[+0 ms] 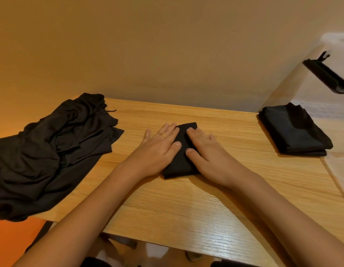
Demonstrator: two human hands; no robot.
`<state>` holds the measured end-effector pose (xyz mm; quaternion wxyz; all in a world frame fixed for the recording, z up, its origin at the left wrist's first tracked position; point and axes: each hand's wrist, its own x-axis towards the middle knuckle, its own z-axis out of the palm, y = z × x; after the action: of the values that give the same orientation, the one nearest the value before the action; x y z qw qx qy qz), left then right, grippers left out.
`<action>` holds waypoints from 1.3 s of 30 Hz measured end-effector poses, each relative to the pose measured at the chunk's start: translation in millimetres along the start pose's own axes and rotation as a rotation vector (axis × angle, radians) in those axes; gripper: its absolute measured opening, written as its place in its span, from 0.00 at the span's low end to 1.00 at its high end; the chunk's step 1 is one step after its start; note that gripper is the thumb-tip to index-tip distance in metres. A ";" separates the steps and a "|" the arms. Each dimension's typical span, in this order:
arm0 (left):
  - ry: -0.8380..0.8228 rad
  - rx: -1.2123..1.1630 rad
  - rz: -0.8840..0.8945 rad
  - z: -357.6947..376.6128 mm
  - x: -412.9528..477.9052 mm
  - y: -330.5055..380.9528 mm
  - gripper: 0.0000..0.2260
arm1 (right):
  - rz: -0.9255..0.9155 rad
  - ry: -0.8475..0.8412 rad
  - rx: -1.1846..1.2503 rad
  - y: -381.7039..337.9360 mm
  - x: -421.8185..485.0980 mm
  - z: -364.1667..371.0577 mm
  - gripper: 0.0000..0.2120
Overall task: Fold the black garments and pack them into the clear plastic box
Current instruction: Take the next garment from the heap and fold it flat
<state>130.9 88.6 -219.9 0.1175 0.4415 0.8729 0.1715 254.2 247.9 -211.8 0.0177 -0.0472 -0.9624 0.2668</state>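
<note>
Fingers [168, 132] of the left hand [157, 149] and right hand [207, 149] lie straight and flat (gripping nothing), pressing the folded black garment [181, 162] beneath them, mid-surface [206, 209].

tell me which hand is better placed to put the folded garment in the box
Probably the right hand: it rests flat on the folded garment, and the clear plastic box stands to its right. The left hand lies farther from it.
</note>
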 end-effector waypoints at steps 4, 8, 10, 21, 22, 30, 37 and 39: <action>-0.007 0.091 0.001 6.7 3.0 -6.3 0.28 | 0.018 -0.052 -0.127 11.0 -3.0 13.8 0.31; -0.028 0.137 0.008 4.3 5.3 -9.5 0.29 | 0.019 -0.065 -0.189 14.0 -2.7 11.8 0.33; -0.030 0.132 -0.006 2.4 4.7 -7.3 0.30 | 0.022 -0.083 -0.180 15.0 -2.9 9.9 0.34; 0.300 0.377 -0.251 -18.1 -45.3 12.4 0.18 | 0.139 0.508 -0.215 30.9 -17.1 -33.3 0.16; 0.330 0.345 -0.259 -20.3 -48.4 12.6 0.18 | 0.179 0.552 -0.169 30.8 -22.2 -33.6 0.15; 0.192 -0.114 -0.332 -12.3 -16.6 15.4 0.29 | 0.279 0.279 -0.114 27.3 -40.1 -13.2 0.34; 0.199 0.058 -0.311 -1.6 -5.5 22.7 0.22 | 0.177 0.366 0.464 20.4 -33.2 -10.0 0.34; 0.219 -0.040 -0.297 0.4 -5.4 19.0 0.19 | 0.140 0.383 0.545 19.5 -34.3 -10.1 0.34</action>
<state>148.0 94.8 -212.3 0.0547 0.2838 0.9324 0.2168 290.5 266.3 -213.5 0.1919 -0.1559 -0.8292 0.5013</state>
